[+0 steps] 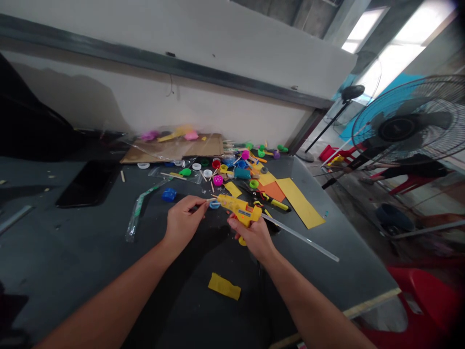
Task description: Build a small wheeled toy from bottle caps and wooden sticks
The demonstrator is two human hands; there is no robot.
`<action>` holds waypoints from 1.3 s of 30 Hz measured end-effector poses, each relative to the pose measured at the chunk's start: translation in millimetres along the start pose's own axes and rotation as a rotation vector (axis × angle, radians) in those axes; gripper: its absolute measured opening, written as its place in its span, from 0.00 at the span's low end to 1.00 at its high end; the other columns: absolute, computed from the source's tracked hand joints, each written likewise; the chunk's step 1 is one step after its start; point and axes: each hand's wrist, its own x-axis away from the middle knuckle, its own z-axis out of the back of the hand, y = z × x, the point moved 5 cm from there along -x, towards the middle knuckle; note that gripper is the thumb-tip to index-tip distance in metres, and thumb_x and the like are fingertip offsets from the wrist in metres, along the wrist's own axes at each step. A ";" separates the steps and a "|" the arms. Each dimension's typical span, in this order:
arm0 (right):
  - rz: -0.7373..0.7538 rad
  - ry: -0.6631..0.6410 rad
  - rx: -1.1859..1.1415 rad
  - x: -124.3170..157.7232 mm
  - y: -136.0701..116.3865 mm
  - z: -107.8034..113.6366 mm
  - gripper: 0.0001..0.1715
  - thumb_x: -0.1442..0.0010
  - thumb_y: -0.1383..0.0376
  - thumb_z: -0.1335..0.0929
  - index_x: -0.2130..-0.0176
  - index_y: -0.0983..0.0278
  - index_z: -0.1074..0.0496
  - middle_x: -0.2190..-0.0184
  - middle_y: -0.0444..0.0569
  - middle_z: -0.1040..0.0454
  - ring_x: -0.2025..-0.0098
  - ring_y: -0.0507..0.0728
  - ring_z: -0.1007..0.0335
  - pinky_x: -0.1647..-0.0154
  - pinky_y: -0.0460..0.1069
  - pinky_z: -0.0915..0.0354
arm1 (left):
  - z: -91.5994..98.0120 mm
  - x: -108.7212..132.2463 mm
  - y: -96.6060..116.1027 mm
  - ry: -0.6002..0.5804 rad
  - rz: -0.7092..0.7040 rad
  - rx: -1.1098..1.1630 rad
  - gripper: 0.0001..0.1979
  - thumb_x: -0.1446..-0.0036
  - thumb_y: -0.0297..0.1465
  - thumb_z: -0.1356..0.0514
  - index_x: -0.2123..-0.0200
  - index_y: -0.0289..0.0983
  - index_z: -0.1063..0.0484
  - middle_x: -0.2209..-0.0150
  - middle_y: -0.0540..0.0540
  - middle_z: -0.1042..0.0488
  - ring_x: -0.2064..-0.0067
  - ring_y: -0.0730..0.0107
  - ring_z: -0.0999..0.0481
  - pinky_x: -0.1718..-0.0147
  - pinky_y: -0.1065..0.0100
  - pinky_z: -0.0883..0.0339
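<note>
My right hand [256,237] is wrapped round the handle of a yellow hot glue gun [236,206]. A long clear glue stick [301,237] sticks out of the gun's back end. My left hand [185,218] pinches a thin pale stick [210,199] close to the gun's nozzle; whether the two touch I cannot tell. Just behind these fingertips a blue bottle cap [214,204] lies on the table. Nearer to me, a piece of yellow paper or cloth [224,286] lies between my forearms.
Beyond my hands are coloured caps, short sticks, yellow-handled pliers [276,202] and a yellow strip [301,203]. A phone [89,184] and a blue lump [169,195] lie to the left. Cardboard [203,145] rests by the wall. A fan [403,126] and red chair [425,300] stand right.
</note>
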 end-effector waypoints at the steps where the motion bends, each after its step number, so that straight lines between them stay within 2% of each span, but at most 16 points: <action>1: -0.009 0.007 0.014 0.9 -0.4 -0.2 0.15 0.54 0.56 0.27 0.68 0.64 0.27 0.77 0.43 0.29 0.80 0.49 0.37 0.81 0.44 0.37 | 0.3 0.1 -0.2 0.008 -0.013 -0.014 0.10 0.45 0.37 0.42 0.71 0.38 0.26 0.70 0.49 0.25 0.76 0.74 0.29 0.76 0.72 0.35; 8: -0.022 0.013 0.092 1.8 3.4 -1.1 0.13 0.52 0.57 0.28 0.71 0.64 0.28 0.82 0.40 0.33 0.83 0.48 0.40 0.83 0.44 0.41 | 1.9 -0.2 -1.4 0.049 -0.047 -0.034 0.09 0.44 0.35 0.42 0.70 0.39 0.25 0.69 0.49 0.25 0.75 0.74 0.29 0.75 0.72 0.36; 16: 0.000 0.010 0.128 -0.1 10.6 -1.8 0.12 0.50 0.57 0.29 0.72 0.64 0.28 0.82 0.41 0.34 0.82 0.49 0.40 0.82 0.44 0.41 | 2.3 0.9 -1.8 0.046 -0.069 -0.062 0.09 0.44 0.36 0.42 0.70 0.38 0.25 0.69 0.49 0.25 0.74 0.74 0.28 0.74 0.73 0.35; 25: 0.043 0.002 0.211 -1.5 9.1 -2.1 0.14 0.48 0.56 0.31 0.66 0.65 0.26 0.80 0.43 0.31 0.82 0.49 0.39 0.82 0.44 0.39 | 3.3 0.3 0.3 0.070 -0.162 -0.088 0.07 0.44 0.33 0.41 0.72 0.38 0.25 0.72 0.51 0.26 0.75 0.76 0.28 0.75 0.73 0.36; 32: 0.070 -0.006 0.238 -1.6 8.2 -2.8 0.14 0.47 0.57 0.31 0.66 0.65 0.26 0.76 0.45 0.27 0.79 0.50 0.35 0.81 0.44 0.38 | 3.7 0.6 1.5 0.077 -0.176 -0.091 0.06 0.44 0.32 0.41 0.71 0.39 0.25 0.73 0.52 0.26 0.74 0.76 0.28 0.76 0.73 0.36; 39: 0.062 0.002 0.232 -1.5 8.7 -3.4 0.15 0.48 0.57 0.31 0.65 0.65 0.26 0.75 0.46 0.27 0.80 0.50 0.36 0.81 0.44 0.39 | 3.4 0.3 0.3 0.084 -0.180 -0.108 0.07 0.44 0.33 0.41 0.71 0.39 0.25 0.73 0.52 0.26 0.74 0.76 0.28 0.75 0.73 0.36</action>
